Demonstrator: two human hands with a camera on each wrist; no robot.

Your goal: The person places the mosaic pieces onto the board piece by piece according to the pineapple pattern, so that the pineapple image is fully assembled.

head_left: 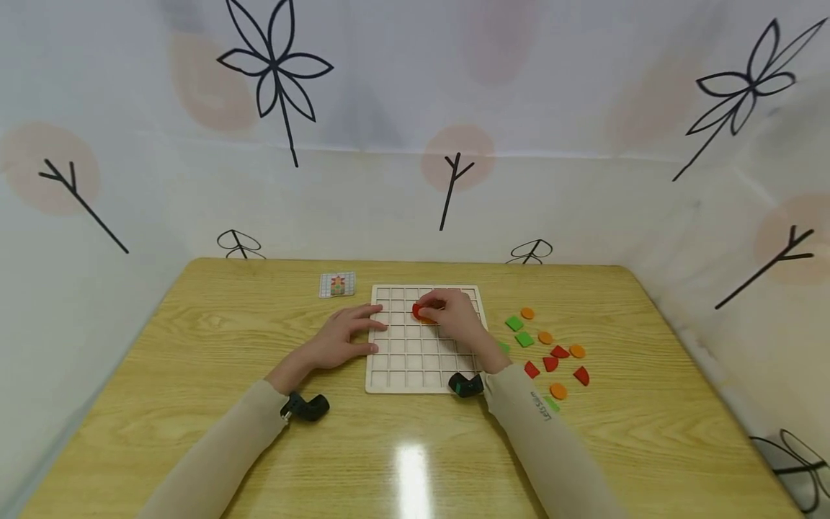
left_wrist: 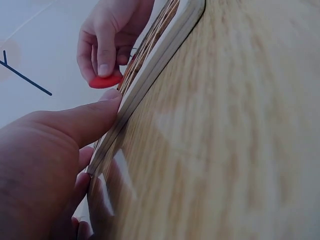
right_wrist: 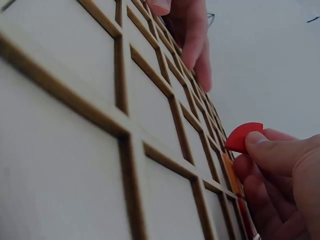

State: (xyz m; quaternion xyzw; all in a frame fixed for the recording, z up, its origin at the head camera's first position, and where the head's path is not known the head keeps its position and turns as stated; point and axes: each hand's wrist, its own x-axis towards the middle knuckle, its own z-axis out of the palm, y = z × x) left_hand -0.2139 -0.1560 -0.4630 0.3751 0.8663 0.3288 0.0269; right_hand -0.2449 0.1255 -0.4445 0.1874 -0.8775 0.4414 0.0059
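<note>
A red quarter-circle piece is pinched between the thumb and fingers of my right hand, close over the upper middle of a pale wooden grid board. Just below that piece in the right wrist view, an orange piece sits in a grid cell, with another red piece further along. My left hand rests at the board's left edge, its fingers extended and the fingertips over the rim. The left wrist view shows its thumb along the board's side.
Right of the board lie loose orange discs, green squares and red quarter-circles, several of each. A small card with a coloured grid pattern lies beyond the left hand on the wooden table. A patterned cloth hangs behind.
</note>
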